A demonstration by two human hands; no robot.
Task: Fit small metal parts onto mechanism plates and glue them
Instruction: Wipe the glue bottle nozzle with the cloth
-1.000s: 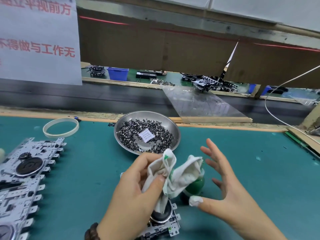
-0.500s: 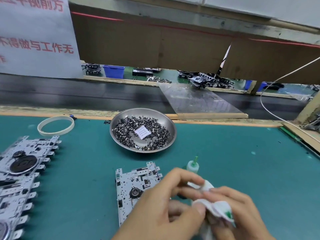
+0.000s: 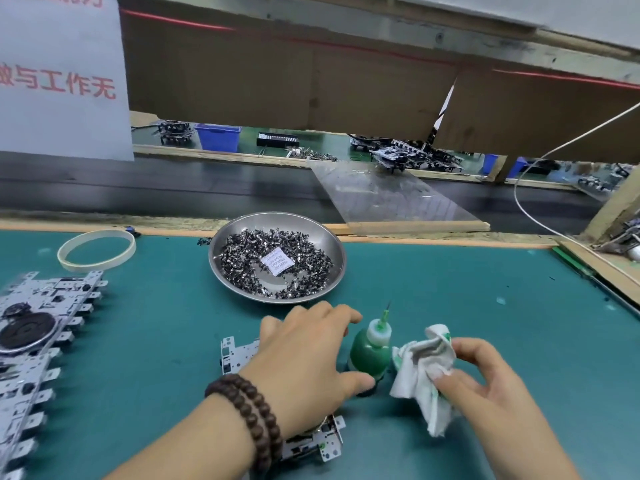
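On the green bench mat, near the front edge, lies a silvery stamped-metal mechanism plate with square cut-outs and small tabs — mostly covered by the left hand, which rests palm-down on it with fingers relaxed and spread. Just right of that hand stands a small green glue bottle with a white collar and thin needle tip, upright. The right hand pinches a crumpled white cloth between thumb and fingers, beside the bottle. Behind them, a round steel dish holds a heap of small dark metal parts — a white paper slip on top. More plates are stacked at far left.
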